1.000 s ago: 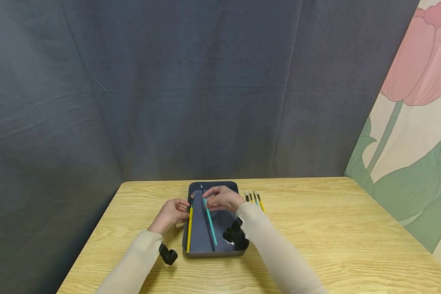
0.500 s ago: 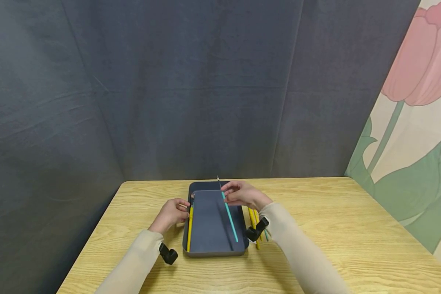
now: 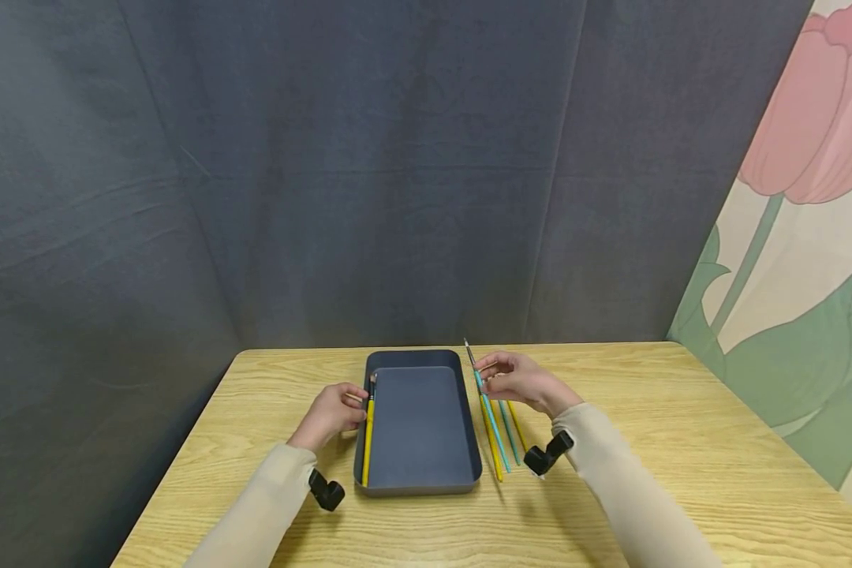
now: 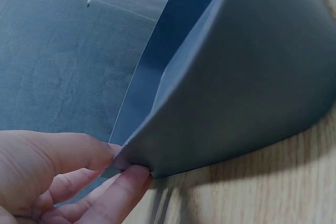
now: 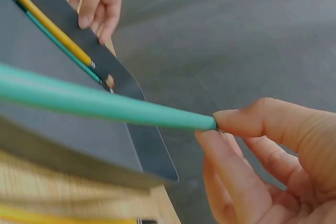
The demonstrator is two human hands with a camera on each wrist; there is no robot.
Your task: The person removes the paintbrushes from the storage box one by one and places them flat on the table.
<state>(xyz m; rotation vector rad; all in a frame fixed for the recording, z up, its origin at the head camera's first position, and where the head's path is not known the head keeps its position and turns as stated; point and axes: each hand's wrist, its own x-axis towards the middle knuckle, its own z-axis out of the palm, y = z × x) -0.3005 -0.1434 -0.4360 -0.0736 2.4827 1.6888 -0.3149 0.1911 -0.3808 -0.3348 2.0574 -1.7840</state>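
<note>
My left hand [image 3: 332, 412] pinches the left rim of a dark grey rectangular tray [image 3: 422, 430]; the left wrist view shows thumb and finger on either side of the wall [image 4: 226, 93]. Along the tray's left side lies a yellow paintbrush [image 3: 368, 442], and the right wrist view shows a teal paintbrush [image 5: 60, 46] beside it. Just right of the tray, my right hand [image 3: 525, 384] pinches another teal paintbrush [image 3: 495, 424] near its ferrule, bristles pointing away. Beneath it more paintbrushes lie on the table, among them a yellow one [image 3: 495, 457] and a teal one [image 3: 513, 438].
The light wood table [image 3: 646, 442] ends at a dark curtain [image 3: 412, 173] behind the tray. On the right hangs a cloth with a tulip pattern [image 3: 788, 158]. Both forearms wear pale sleeves with black wrist cameras [image 3: 548, 454].
The right hand has carried the teal paintbrush rightward from over the tray to over the paintbrushes on the table, uncovering the tray floor. The left hand has stayed at the rim.
</note>
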